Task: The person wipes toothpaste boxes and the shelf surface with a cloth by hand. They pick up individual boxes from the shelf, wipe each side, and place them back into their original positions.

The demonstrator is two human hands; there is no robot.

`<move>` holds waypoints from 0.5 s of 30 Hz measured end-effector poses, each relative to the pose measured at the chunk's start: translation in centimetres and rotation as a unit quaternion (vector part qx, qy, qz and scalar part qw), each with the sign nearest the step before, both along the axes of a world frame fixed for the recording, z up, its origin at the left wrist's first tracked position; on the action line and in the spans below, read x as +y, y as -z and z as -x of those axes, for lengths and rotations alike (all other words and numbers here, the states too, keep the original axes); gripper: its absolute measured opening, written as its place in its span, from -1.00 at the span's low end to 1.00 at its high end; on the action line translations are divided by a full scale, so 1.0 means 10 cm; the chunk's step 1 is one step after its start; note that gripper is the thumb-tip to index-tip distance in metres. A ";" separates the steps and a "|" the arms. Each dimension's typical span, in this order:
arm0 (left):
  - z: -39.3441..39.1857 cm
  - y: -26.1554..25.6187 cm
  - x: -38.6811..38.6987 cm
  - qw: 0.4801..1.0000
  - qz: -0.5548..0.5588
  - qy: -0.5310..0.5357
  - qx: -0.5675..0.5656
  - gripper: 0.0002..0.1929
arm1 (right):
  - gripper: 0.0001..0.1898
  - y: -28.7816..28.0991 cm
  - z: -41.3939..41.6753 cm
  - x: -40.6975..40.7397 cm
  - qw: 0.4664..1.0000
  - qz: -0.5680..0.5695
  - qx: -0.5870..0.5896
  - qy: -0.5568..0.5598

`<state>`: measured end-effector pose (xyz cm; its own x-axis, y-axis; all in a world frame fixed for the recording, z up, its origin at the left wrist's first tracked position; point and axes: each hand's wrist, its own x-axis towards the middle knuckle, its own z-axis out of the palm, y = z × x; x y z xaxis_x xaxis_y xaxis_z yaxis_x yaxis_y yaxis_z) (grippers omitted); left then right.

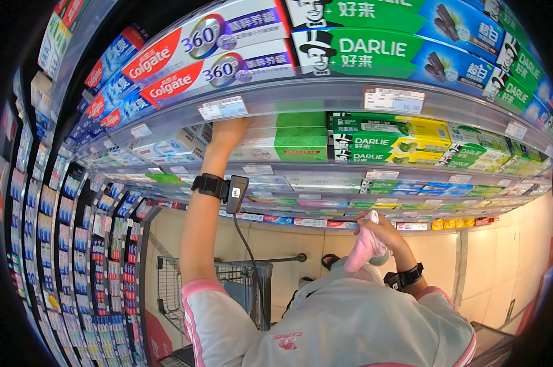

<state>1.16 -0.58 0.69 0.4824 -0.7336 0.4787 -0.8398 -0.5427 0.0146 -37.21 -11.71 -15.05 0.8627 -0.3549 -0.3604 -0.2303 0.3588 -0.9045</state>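
Note:
My left hand [230, 130] reaches into the shelf below the top one, beside green and white toothpaste boxes [299, 144]. Its fingers are hidden under the shelf edge and a price tag [223, 108], so what they touch does not show. My right hand [379, 229] is closed on a pink cloth [366, 250], which hangs down in front of my shirt, below the lower shelves. Above my left hand lie stacked Colgate boxes [221, 73]. Darlie boxes [391, 142] stand to the right of the green and white ones. A black band with a small device is on each wrist.
A wire shopping cart [170, 284] stands on the tiled floor [441, 261] at my left side. A tall rack of hanging packs [81, 238] fills the far left. The plastic front edge [304, 94] of the upper shelf juts out above my left hand. A cable runs down from the left wrist.

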 end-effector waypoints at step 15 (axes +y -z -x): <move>1.21 0.05 3.26 0.957 0.114 -0.125 0.236 -0.91 | -0.75 -0.12 -1.10 0.68 0.954 0.035 -0.023 -0.296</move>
<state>-10.98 32.03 0.17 0.8310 -0.4696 0.2981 -0.5550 -0.6637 0.5015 -26.18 -4.94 -13.83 0.9334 0.1785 -0.3113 -0.3342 0.1165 -0.9353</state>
